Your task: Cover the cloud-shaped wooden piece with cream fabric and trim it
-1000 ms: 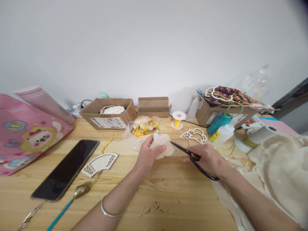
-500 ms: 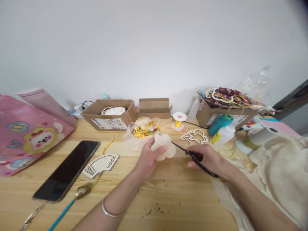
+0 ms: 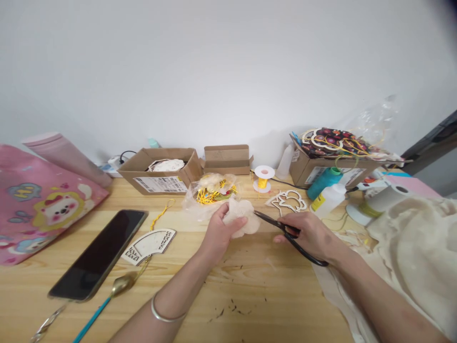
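Note:
A cream, flower-shaped piece of fabric (image 3: 246, 219) is pinched in my left hand (image 3: 222, 231), the thumb lying across its front. My right hand (image 3: 310, 234) grips black-handled scissors (image 3: 273, 220). Their blade tips meet the fabric's right edge near its top; whether the blades are parted is hard to make out. Behind the fabric lies a clear plastic bag (image 3: 194, 205) with yellow cords in it. Just beyond the scissors rest white flower-outline cutouts (image 3: 291, 201).
Left of my arm lie a phone (image 3: 102, 255), a fan-shaped ornament (image 3: 152, 243) and a spoon (image 3: 123, 284). Cardboard boxes (image 3: 193, 171) stand by the wall. A yellow cord spool (image 3: 263, 183), a white bottle (image 3: 328, 200) and cream cloth (image 3: 403, 257) sit to the right.
The scissors have tilted slightly, their handle end lower and farther right. Their tips remain at the fabric's edge, and my left hand keeps its hold. The view has shifted a little.

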Motion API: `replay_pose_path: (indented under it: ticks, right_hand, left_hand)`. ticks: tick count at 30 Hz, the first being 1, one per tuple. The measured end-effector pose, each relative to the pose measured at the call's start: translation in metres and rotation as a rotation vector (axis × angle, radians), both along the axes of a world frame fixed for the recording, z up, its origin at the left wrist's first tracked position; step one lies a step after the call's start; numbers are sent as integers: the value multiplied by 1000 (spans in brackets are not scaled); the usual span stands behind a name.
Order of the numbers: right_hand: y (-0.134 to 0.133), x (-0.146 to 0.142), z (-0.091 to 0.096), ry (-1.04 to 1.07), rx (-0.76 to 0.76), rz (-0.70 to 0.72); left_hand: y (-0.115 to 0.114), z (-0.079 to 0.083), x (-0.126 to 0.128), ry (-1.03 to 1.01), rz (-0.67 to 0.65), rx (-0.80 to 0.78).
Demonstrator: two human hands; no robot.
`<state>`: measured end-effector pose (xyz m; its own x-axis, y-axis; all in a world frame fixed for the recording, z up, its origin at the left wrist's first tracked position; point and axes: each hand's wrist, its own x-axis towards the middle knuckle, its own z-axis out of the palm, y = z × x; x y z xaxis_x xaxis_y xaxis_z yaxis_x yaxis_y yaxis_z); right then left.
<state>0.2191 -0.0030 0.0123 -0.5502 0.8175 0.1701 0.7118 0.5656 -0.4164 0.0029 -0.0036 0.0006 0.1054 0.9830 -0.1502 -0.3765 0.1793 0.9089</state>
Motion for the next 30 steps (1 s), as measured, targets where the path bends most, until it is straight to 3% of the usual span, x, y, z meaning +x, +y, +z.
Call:
replay_pose_path:
  ticks: [13, 30]
  right_hand:
    - [0, 5, 0, -51, 82, 8]
    - [-2, 4, 1, -19, 57, 27]
  left_hand:
    - [1, -4, -1, 70, -13, 17]
    - [0, -3, -2, 67, -18, 9]
